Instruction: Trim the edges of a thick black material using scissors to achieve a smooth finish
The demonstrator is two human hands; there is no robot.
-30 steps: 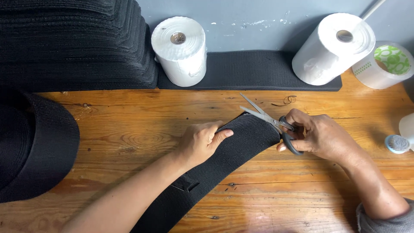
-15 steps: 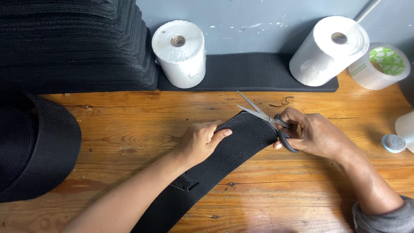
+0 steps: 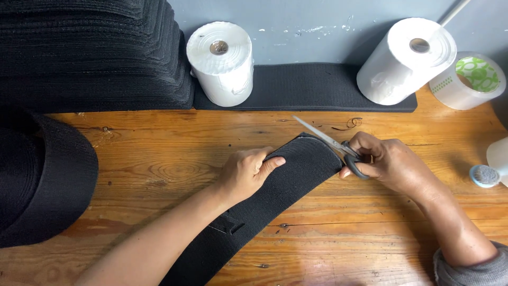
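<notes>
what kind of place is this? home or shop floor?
Probably a small sewing or craft workshop. A tall stack of cut black pieces sits at the wall, a big roll of black webbing lies on the wooden bench, and the right hand works scissors on a black strap under the left hand.

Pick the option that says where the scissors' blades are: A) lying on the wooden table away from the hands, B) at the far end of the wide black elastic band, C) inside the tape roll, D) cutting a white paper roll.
B: the right hand holds the dark-handled steel scissors at the end of the wide black elastic band, which the left hand presses down.
</notes>
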